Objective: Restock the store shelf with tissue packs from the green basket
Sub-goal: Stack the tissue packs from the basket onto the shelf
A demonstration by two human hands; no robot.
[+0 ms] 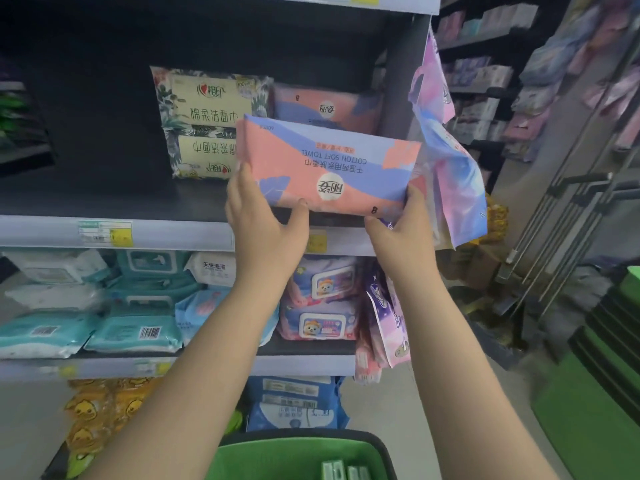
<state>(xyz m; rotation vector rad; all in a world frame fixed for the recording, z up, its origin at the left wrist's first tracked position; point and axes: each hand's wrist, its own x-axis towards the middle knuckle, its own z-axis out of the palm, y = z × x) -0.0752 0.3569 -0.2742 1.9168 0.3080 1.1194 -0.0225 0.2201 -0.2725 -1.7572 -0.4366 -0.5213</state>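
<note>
Fingers of both hands curl round the ends of a flat pink-and-lilac plastic tissue pack (pixel 329 168), held upside down at the centre of the frame: the left hand (pixel 263 220) grips its left end, thumb under the lower edge, and the right hand (pixel 401 223) pinches its lower right corner. The pack hangs just above the grey shelf edge (pixel 138 233), in front of a matching pack (pixel 325 107) on the dark shelf. Beside that stand two leaf-patterned cream packs (pixel 207 123). At the bottom centre shows the green plastic basket (pixel 298 455).
</note>
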